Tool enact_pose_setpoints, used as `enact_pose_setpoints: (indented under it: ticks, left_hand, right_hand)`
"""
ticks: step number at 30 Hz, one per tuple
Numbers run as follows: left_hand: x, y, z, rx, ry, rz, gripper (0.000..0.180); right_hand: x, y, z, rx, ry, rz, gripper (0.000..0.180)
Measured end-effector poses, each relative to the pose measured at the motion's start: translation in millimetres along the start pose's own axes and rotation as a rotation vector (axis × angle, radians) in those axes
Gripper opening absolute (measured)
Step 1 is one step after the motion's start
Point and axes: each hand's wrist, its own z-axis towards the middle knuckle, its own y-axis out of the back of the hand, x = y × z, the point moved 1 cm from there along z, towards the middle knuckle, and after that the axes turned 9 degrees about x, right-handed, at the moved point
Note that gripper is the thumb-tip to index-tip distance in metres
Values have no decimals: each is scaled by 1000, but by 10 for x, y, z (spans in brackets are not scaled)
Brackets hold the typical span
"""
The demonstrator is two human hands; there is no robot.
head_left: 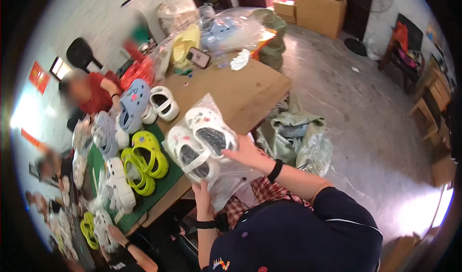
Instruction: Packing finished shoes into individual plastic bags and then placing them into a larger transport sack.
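Note:
A pair of white clogs with small charms lies side by side inside a clear plastic bag. The pair is above the near edge of the brown table. At the heel of the right-hand clog, my right hand grips through the plastic, thumb over the rim. My left hand closes on the near end of the other clog and the bag; part of its fingers is hidden beneath. The loose end of the bag hangs toward me.
Yellow-green clogs, a white clog and blue clogs stand on a green mat to my left. A phone lies on the table. An open sack sits right of the table. Co-workers sit along the left side.

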Motion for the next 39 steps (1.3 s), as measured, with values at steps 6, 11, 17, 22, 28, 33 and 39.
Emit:
enact_pose_setpoints:
  ticks: [6,11,17,22,28,33,39]
  left_hand:
    - [122,-182,-111,87,28,-280,61]
    - [252,-333,-241,51,-236,-52,80]
    - [-191,-1256,-329,523,-448,629,99]
    - [334,-1857,220,721,-122,181,64]
    - [1190,-2092,1321,292,89,795,56]
    - [1717,-2154,1914,121,584,-160,40]
    - [2201,-2310,1710,105,846,-84,37]
  right_hand:
    - [-249,18,-245,197,-415,241,86]
    - [-398,300,-644,324,-418,515,94]
    - [-1054,880,-1571,97,-338,1273,60]
    - [-1393,1389,-2014,-149,-509,1594,45]
    - [-2293,1086,-2118,-495,-463,1896,51]
    - [-2195,709,-1807,-369,-556,2044,53]
    - [-2409,874,-2036,-489,-537,1946,52]
